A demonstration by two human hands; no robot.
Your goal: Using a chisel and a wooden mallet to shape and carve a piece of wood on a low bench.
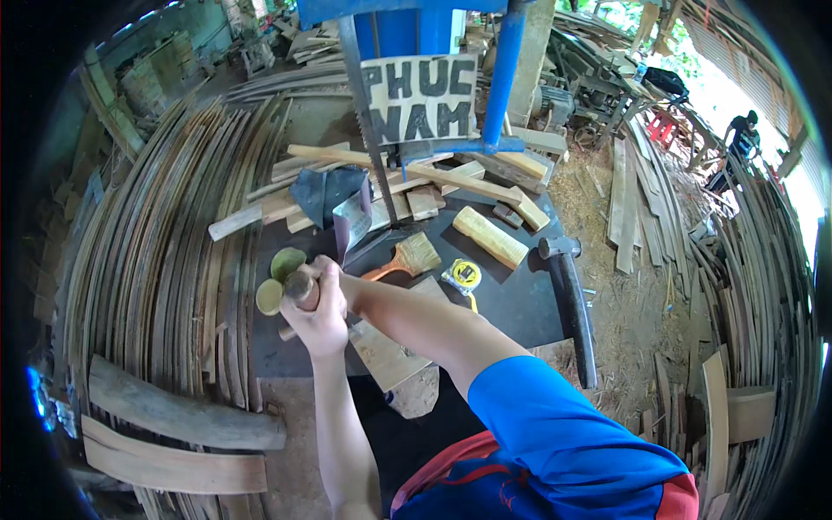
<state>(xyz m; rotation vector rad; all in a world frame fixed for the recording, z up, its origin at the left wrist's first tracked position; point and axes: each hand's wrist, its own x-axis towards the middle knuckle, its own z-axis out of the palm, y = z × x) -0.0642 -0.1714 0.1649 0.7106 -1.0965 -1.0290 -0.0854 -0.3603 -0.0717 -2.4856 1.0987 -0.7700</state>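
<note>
Both my hands are closed together at the left of the dark worktable (529,321). My left hand (322,334) and my right hand (331,284), whose arm crosses over from the right, wrap round a brown wooden piece with a rounded end (301,288). Most of it is hidden by my fingers, so its kind is unclear. Just beyond lie a green round container (288,262) and a yellowish disc (269,297). To the right are a wide brush (418,254) with an orange handle and a yellow tape measure (465,276). A flat board (381,354) lies partly under my right forearm.
A black-handled hammer (574,303) lies along the table's right edge, near a wood block (490,237). Beyond stand a saw blade (364,113) and a blue frame (498,95), with wood offcuts (459,182) below. Stacked planks (165,251) flank the left. A person (743,143) is far right.
</note>
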